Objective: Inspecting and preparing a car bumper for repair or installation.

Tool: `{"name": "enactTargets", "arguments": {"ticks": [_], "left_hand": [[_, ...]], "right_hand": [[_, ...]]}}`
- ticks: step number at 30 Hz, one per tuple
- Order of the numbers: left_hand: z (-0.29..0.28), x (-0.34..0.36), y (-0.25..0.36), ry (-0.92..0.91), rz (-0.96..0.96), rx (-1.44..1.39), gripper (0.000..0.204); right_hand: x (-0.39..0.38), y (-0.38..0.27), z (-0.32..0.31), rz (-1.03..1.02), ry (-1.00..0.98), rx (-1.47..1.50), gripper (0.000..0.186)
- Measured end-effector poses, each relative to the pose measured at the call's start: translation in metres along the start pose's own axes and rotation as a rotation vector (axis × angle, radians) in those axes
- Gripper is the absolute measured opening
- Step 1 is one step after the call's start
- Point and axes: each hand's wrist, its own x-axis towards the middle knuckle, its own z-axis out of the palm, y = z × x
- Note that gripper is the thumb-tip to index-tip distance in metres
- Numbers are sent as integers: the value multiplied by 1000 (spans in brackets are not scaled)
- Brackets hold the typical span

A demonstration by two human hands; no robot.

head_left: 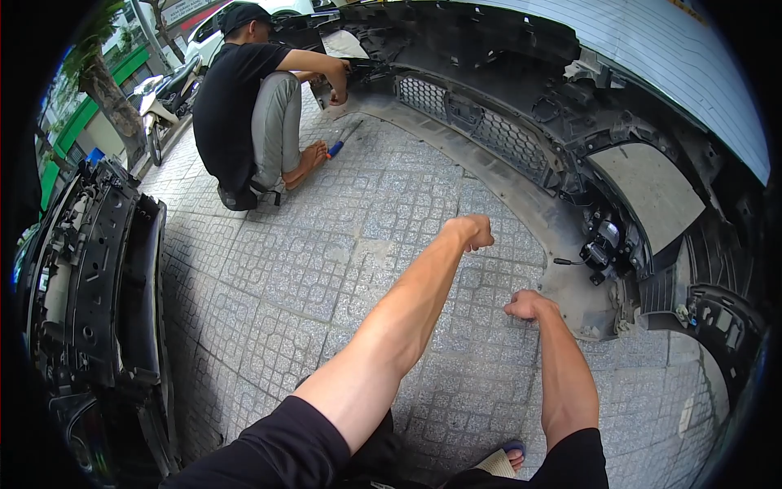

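A large black car bumper (456, 134) curves across the far side and the right, its inner face turned toward me, with honeycomb grille mesh (509, 143) in it. My left hand (471, 233) is held over the paving, its fingers curled closed. Closer to me and to the right, my right hand (531, 306) is also closed, thumb against fingers. Whatever either hand may hold is hidden. Right of my hands, a black lamp-like part with a clear lens (603, 244) sits at the bumper's right end. Both hands appear apart from the bumper.
A co-worker (244, 106) in a black shirt squats at the far left, hands at the bumper's end. A screwdriver (335, 150) with a blue and red handle lies by their foot. Black car front parts (106, 277) stand at left. Behind are a motorbike (155, 106) and tree trunk (110, 98).
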Motion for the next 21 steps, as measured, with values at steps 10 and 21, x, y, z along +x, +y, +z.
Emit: {"name": "enactTargets", "arguments": {"ticks": [10, 21], "left_hand": [[1, -4, -3, 2, 13, 7, 34], [-2, -3, 1, 9, 3, 4, 33]], "right_hand": [[-2, -1, 4, -21, -6, -3, 56], [-5, -1, -3, -7, -14, -6, 57]]}}
